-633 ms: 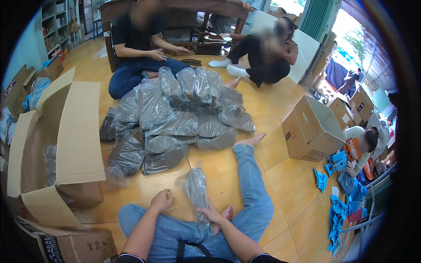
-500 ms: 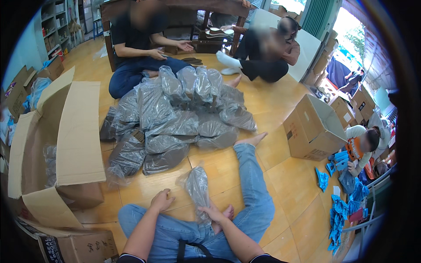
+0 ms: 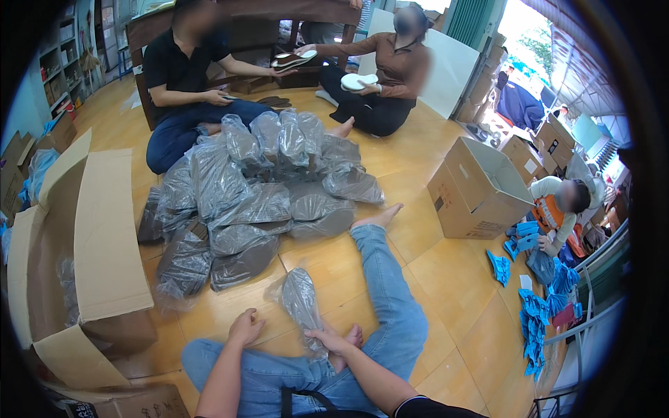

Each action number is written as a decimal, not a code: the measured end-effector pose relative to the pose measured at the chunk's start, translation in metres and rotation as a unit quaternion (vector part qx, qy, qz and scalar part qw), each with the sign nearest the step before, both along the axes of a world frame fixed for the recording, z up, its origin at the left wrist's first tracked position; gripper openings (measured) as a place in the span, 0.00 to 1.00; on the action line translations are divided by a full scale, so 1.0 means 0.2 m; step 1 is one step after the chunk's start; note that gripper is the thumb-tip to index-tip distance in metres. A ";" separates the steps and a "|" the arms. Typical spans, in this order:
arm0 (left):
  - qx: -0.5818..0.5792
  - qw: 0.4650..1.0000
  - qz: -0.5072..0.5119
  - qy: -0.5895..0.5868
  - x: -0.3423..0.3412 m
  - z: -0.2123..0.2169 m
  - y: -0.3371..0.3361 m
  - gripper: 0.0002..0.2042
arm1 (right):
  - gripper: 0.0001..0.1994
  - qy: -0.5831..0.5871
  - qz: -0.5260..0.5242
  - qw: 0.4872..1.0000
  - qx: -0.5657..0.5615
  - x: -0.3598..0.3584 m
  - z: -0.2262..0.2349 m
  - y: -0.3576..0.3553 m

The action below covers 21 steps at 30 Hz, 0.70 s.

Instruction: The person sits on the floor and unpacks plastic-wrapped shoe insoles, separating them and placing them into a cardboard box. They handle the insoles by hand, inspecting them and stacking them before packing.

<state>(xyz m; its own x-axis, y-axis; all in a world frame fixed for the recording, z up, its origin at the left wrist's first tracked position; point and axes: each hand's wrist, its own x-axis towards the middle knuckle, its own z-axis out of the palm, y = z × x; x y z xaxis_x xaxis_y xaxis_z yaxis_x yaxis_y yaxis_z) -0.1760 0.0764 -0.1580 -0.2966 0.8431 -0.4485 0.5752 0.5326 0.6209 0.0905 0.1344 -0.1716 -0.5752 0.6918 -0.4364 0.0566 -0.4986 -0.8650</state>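
Observation:
My right hand (image 3: 329, 340) is closed on the near end of a clear plastic bag (image 3: 300, 299) with dark grey, sole-shaped pieces inside. The bag points away from me, between my legs. My left hand (image 3: 246, 327) holds nothing; its fingers are apart, above the floor near my left knee. Just ahead lies a big heap of similar bagged dark soles (image 3: 247, 209), overlapping each other. Beyond the heap, two people sit on the floor. A pair of soles (image 3: 294, 60) with white edges is between their hands, and the person on the right also holds white soles (image 3: 358, 82).
A long open cardboard box (image 3: 111, 230) stands at my left, with some clear plastic inside. Another open box (image 3: 481, 188) is to the right. Farther right, a person in orange (image 3: 557, 209) sits by several blue pieces (image 3: 535, 320). My bent legs frame the floor before me.
The view has shifted a little. The person at the far right has leaned forward, passing soles to the person at the left, whose hand meets them. My hands keep nearly the same pose.

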 end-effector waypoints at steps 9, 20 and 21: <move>0.016 1.000 0.000 -0.012 -0.01 -0.01 -0.02 0.28 | 0.38 -0.006 0.001 1.000 -0.003 0.00 -0.01 0.00; 0.016 1.000 -0.011 -0.004 -0.01 -0.01 -0.02 0.29 | 0.39 0.004 -0.004 1.000 -0.018 -0.01 0.03 0.00; 0.015 1.000 -0.011 -0.005 -0.01 -0.02 -0.02 0.29 | 0.39 0.014 -0.002 1.000 -0.016 -0.01 0.03 0.00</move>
<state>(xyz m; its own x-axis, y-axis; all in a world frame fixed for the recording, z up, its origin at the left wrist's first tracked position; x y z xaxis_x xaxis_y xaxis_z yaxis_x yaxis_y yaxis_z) -0.1786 0.0728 -0.1611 -0.2738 0.8622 -0.4262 0.5805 0.5014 0.6416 0.0881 0.1352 -0.1660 -0.5847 0.6801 -0.4423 0.0303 -0.5265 -0.8497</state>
